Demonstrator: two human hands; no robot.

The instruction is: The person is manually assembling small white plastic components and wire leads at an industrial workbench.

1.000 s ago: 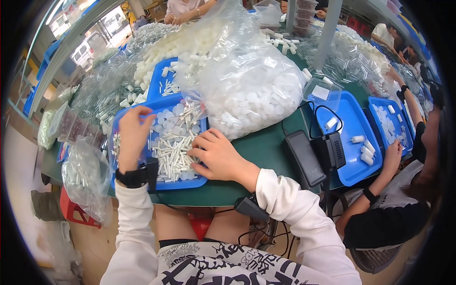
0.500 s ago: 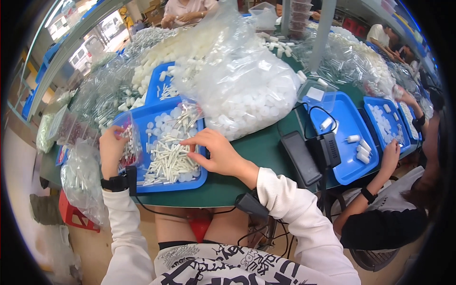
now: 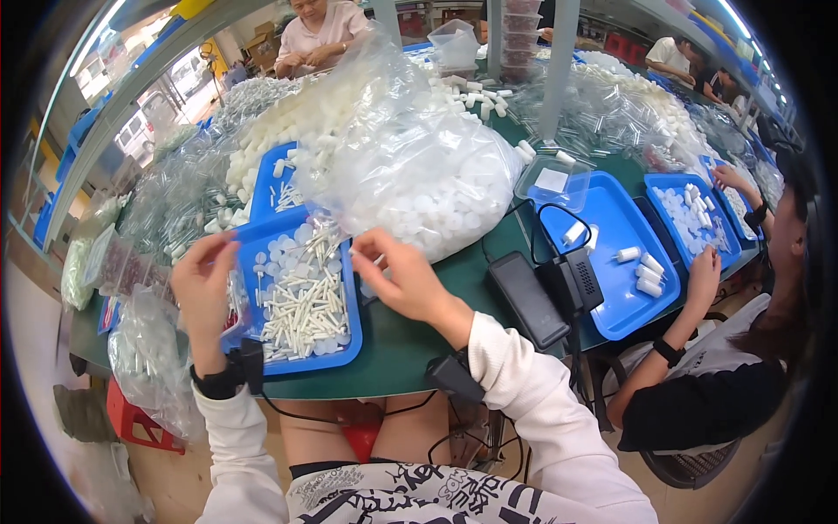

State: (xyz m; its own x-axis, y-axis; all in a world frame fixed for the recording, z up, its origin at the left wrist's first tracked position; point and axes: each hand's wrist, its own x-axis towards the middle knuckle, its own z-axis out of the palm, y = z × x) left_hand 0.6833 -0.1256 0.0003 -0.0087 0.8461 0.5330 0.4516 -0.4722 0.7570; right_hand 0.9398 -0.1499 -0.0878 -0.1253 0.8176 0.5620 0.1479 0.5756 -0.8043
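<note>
My left hand (image 3: 204,284) is raised over a clear box (image 3: 236,301) of small red parts at the left of the blue tray (image 3: 356,336). Its fingertips are drawn together, and anything between them is too small to make out. White sticks (image 3: 305,306) lie heaped in that tray, with white round discs (image 3: 284,249) behind them. At the tray's right edge is my right hand (image 3: 403,278), its fingers bent toward the thumb. What it pinches, if anything, I cannot make out.
A large clear bag (image 3: 428,175) of white discs stands behind the tray. Black power adapters (image 3: 528,297) with cables lie to the right, beside another blue tray (image 3: 624,319) holding white cylinders (image 3: 648,278). A co-worker's hand (image 3: 703,275) is at a tray farther right.
My left hand has risen out of the box of red parts. My right hand has moved from over the white sticks to the tray's right edge. The view has shifted slightly.
</note>
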